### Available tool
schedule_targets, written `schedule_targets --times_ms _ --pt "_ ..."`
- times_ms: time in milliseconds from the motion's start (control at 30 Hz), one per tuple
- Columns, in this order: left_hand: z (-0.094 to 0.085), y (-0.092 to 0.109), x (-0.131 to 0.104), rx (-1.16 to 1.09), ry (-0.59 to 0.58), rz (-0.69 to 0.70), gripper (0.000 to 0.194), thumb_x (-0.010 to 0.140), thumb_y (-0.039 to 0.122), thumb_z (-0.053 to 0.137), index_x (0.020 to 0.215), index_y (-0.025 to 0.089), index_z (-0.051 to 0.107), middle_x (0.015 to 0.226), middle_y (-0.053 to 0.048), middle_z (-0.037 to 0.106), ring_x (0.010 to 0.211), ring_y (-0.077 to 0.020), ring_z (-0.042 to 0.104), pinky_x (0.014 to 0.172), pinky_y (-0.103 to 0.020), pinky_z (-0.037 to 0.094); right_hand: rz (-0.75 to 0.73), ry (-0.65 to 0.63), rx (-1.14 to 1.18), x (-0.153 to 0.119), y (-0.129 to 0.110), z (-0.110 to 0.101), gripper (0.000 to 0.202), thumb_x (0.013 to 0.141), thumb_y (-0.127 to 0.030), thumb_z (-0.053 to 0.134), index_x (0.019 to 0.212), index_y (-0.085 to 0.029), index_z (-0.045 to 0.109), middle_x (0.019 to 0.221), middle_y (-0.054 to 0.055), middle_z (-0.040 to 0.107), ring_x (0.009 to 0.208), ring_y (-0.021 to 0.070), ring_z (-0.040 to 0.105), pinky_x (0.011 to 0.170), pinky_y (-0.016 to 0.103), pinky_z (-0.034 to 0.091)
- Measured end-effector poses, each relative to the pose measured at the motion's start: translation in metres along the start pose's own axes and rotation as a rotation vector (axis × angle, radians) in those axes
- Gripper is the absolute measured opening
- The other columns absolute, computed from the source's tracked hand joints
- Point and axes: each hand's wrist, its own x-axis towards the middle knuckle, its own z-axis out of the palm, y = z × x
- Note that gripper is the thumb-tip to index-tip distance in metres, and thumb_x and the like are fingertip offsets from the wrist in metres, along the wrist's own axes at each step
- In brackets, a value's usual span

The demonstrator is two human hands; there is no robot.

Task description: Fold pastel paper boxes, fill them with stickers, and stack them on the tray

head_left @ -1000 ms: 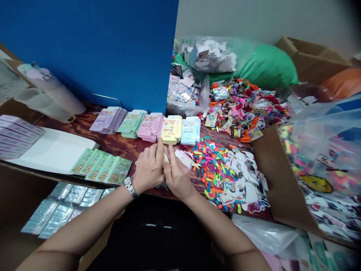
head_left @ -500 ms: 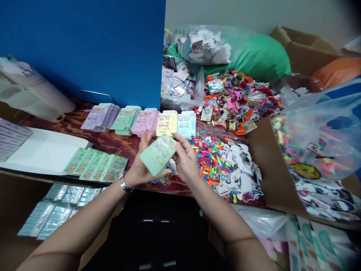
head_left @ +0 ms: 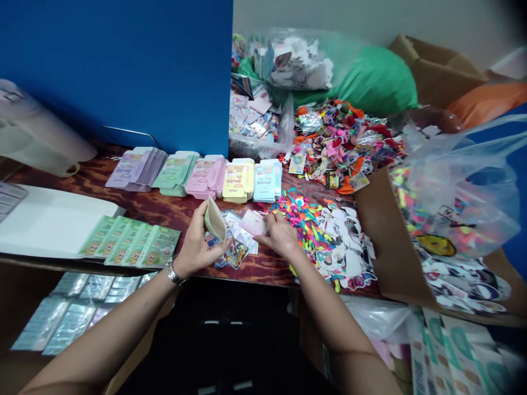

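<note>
My left hand [head_left: 195, 246] is closed round a small green carton [head_left: 216, 220], tilted so that its open top end faces me. Between the fingers of my right hand [head_left: 281, 235] is a pale pink card [head_left: 252, 223], just above the table. Under and between both hands lies a loose pile of printed cards [head_left: 237, 254], partly hidden by the carton and the left thumb. Beyond the hands stand rows of flat cartons: purple [head_left: 128, 168], green [head_left: 175, 171], pink [head_left: 205, 174], yellow [head_left: 237, 179] and light blue [head_left: 267, 180].
Several filled green cartons [head_left: 158, 247] lie at left beside a white board [head_left: 53, 219]. On the right are colourful small pieces [head_left: 298, 211], white stickers [head_left: 348, 247] and a cardboard box [head_left: 382, 241]. A blue panel [head_left: 123, 71] stands behind. Heaped trinkets [head_left: 341, 140] lie farther back.
The green carton has turned upright and its end now gapes. My right hand has let go of it, moved right and taken hold of a pink card. The loose cards below are now uncovered.
</note>
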Motion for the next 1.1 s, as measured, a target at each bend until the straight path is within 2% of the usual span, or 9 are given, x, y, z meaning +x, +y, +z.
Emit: schedule_targets --times_ms 233,333,433,533,633,700,800,933,1100 --pt "0.003 0.002 0.001 0.064 -0.08 0.001 0.087 0.078 0.041 0.07 0.149 0.017 0.024 0.136 -0.016 0.048 0.125 -0.0296 0.052 0.106 -0.045 0.046 -0.043 0.075 0.063 -0.001 0.002 0.005 0.067 0.078 -0.052 0.074 0.133 -0.023 0.047 0.119 0.012 0.054 0.1 0.0273 0.061 0.068 0.031 0.049" --pt "0.004 0.0 0.0 0.11 -0.059 -0.003 0.089 0.075 0.044 0.073 0.147 0.016 0.028 0.135 -0.016 0.049 0.123 -0.0288 0.053 0.105 -0.043 0.047 -0.123 0.15 0.152 -0.004 0.006 0.009 0.047 0.086 -0.039 0.067 0.128 -0.022 0.053 0.118 0.011 0.054 0.1 0.0246 0.061 0.072 0.031 0.05" --pt "0.004 -0.004 0.0 0.174 -0.005 -0.005 0.079 0.074 0.044 0.075 0.139 0.017 0.038 0.128 -0.013 0.055 0.116 -0.0268 0.057 0.099 -0.039 0.05 -0.188 0.229 0.374 -0.007 0.011 0.012 0.025 0.094 -0.026 0.052 0.117 -0.019 0.06 0.11 0.01 0.059 0.098 0.0209 0.061 0.081 0.031 0.05" --pt "0.002 -0.009 0.0 0.262 0.036 0.033 0.066 0.076 0.042 0.073 0.131 0.017 0.045 0.117 -0.011 0.06 0.106 -0.0253 0.06 0.094 -0.038 0.051 -0.238 0.342 0.633 -0.014 0.016 0.003 0.021 0.097 -0.024 0.046 0.109 -0.018 0.062 0.103 0.008 0.065 0.097 0.0198 0.062 0.086 0.031 0.049" --pt "0.0 -0.012 0.0 0.387 0.03 0.074 0.062 0.079 0.045 0.071 0.128 0.015 0.048 0.111 -0.012 0.061 0.102 -0.0267 0.06 0.09 -0.04 0.051 -0.238 0.538 0.808 -0.023 0.016 -0.021 0.02 0.098 -0.028 0.048 0.111 -0.021 0.062 0.105 0.006 0.067 0.094 0.0184 0.063 0.082 0.031 0.051" --pt "-0.001 -0.012 0.0 0.473 0.005 0.086 0.063 0.08 0.047 0.07 0.129 0.014 0.048 0.109 -0.013 0.061 0.1 -0.0281 0.059 0.088 -0.041 0.051 -0.3 0.599 0.775 -0.029 0.011 -0.039 0.02 0.098 -0.026 0.049 0.112 -0.023 0.063 0.103 0.005 0.067 0.092 0.0179 0.063 0.081 0.032 0.051" --pt "0.002 -0.008 -0.001 0.575 -0.021 0.126 0.064 0.083 0.046 0.067 0.133 0.013 0.046 0.111 -0.013 0.061 0.1 -0.029 0.057 0.085 -0.04 0.051 -0.491 0.603 0.541 -0.03 -0.003 -0.052 0.024 0.098 -0.018 0.049 0.111 -0.022 0.068 0.094 0.006 0.066 0.087 0.0177 0.061 0.077 0.031 0.05" --pt "0.008 0.0 -0.003 0.648 -0.035 0.205 0.059 0.086 0.041 0.063 0.135 0.013 0.044 0.112 -0.013 0.061 0.098 -0.028 0.056 0.081 -0.037 0.05 -0.544 0.68 0.351 -0.026 -0.029 -0.04 0.026 0.097 -0.015 0.05 0.115 -0.022 0.068 0.089 0.006 0.063 0.085 0.0174 0.059 0.077 0.03 0.051" --pt "0.016 0.002 -0.003 0.63 -0.037 0.277 0.063 0.086 0.043 0.062 0.138 0.013 0.042 0.115 -0.015 0.06 0.099 -0.03 0.056 0.08 -0.038 0.049 -0.57 0.668 0.484 -0.032 -0.051 -0.022 0.031 0.097 -0.015 0.047 0.126 -0.019 0.057 0.117 0.011 0.061 0.112 0.0169 0.059 0.096 0.028 0.052"
